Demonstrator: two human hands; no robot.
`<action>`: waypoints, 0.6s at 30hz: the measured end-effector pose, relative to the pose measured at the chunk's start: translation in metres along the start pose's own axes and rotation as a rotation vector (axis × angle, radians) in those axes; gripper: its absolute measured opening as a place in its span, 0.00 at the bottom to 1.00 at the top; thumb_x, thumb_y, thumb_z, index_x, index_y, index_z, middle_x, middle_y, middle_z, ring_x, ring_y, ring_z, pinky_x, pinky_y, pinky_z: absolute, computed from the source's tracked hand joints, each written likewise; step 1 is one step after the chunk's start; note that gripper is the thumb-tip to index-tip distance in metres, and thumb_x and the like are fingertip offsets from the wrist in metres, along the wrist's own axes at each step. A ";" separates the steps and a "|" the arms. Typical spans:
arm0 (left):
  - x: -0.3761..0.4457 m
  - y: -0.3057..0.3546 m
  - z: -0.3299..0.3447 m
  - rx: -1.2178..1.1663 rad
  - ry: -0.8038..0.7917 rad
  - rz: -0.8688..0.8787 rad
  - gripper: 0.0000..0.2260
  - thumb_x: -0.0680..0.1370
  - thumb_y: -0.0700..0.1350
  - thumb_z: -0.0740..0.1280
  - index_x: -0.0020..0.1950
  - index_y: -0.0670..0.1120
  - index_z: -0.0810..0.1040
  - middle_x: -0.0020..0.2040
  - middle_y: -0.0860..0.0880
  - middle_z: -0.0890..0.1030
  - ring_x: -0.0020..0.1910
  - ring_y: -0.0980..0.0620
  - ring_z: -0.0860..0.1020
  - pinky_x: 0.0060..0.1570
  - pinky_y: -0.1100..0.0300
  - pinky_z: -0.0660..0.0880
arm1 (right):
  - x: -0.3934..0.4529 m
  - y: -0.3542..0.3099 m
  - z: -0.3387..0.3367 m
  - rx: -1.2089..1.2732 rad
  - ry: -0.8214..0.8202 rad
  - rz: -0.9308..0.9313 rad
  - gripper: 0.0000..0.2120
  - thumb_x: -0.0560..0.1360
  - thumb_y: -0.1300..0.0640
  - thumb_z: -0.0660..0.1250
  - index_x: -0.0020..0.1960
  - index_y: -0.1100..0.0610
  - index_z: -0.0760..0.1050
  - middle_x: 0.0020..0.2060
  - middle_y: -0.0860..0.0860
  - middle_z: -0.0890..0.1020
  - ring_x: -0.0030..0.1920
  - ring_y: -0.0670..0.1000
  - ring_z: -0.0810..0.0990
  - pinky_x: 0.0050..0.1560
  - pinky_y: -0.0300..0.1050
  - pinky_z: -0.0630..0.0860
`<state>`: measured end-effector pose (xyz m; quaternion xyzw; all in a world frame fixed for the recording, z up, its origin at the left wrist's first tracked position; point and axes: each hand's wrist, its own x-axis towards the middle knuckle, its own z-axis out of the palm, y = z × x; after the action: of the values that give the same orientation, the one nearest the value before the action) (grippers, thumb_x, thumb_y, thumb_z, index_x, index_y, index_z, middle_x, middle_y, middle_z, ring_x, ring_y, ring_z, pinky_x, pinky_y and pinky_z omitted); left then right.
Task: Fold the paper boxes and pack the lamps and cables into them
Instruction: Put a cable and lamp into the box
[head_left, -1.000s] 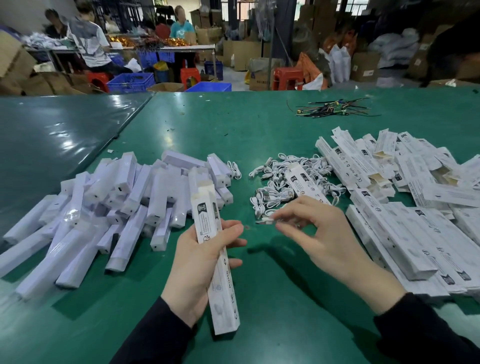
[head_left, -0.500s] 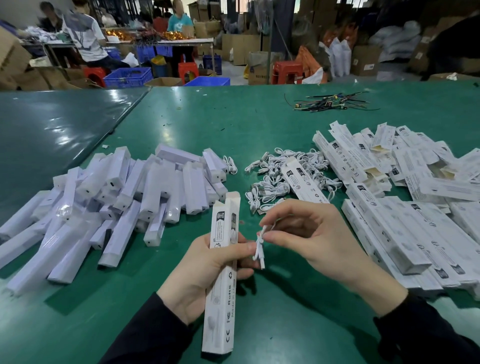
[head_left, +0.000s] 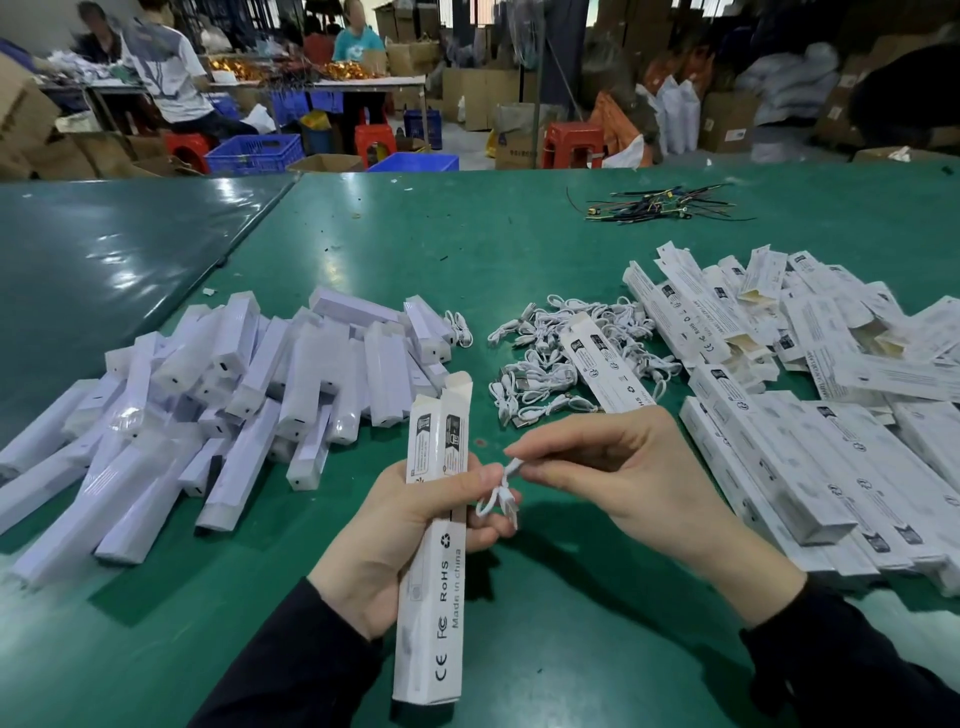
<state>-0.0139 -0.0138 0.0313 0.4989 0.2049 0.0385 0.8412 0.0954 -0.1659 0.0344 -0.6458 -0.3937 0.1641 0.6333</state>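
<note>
Table (head_left: 519, 249): glossy green, pale glare patches. Box (head_left: 436, 545) gripped in left hand (head_left: 384, 551): white, black print, dark logo squares near top. Cable (head_left: 501, 496) pinched by right hand (head_left: 623, 478): white. Sleeves (head_left: 291, 670): black. Lamp pile (head_left: 208, 405): white, lilac tint, small dark ports. Cable heap (head_left: 540, 353): white. Flat box stack (head_left: 810, 395): white, fine black text. Wire bundle (head_left: 660, 205): black, yellow flecks. Crates (head_left: 254, 153): blue. Stools (head_left: 571, 145): red.

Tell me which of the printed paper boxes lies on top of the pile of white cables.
It is the single flat box lying slantwise across the white cable pile in the middle of the table. The other loose boxes are heaped to its right, off the cables.
</note>
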 end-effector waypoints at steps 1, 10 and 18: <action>0.000 0.000 0.001 -0.011 0.002 0.006 0.16 0.58 0.40 0.76 0.41 0.38 0.76 0.33 0.40 0.81 0.25 0.49 0.79 0.25 0.64 0.77 | 0.000 0.000 0.001 -0.018 0.004 0.007 0.08 0.69 0.70 0.74 0.46 0.60 0.85 0.41 0.53 0.87 0.43 0.48 0.85 0.49 0.37 0.79; 0.004 -0.006 0.003 -0.134 0.102 0.026 0.14 0.55 0.37 0.77 0.35 0.41 0.75 0.31 0.43 0.77 0.26 0.48 0.78 0.24 0.60 0.75 | -0.015 0.008 0.035 -0.272 0.093 -0.161 0.26 0.61 0.55 0.82 0.57 0.58 0.80 0.55 0.46 0.81 0.53 0.47 0.83 0.57 0.39 0.78; 0.003 -0.006 0.003 -0.130 0.053 0.052 0.13 0.59 0.38 0.76 0.35 0.41 0.73 0.31 0.44 0.78 0.26 0.51 0.78 0.25 0.62 0.75 | -0.009 0.004 0.025 0.017 0.052 0.075 0.24 0.64 0.66 0.80 0.59 0.58 0.81 0.48 0.51 0.87 0.50 0.49 0.85 0.55 0.39 0.79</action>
<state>-0.0113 -0.0185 0.0264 0.4473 0.2113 0.0866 0.8648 0.0727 -0.1548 0.0241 -0.6586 -0.3511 0.1742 0.6424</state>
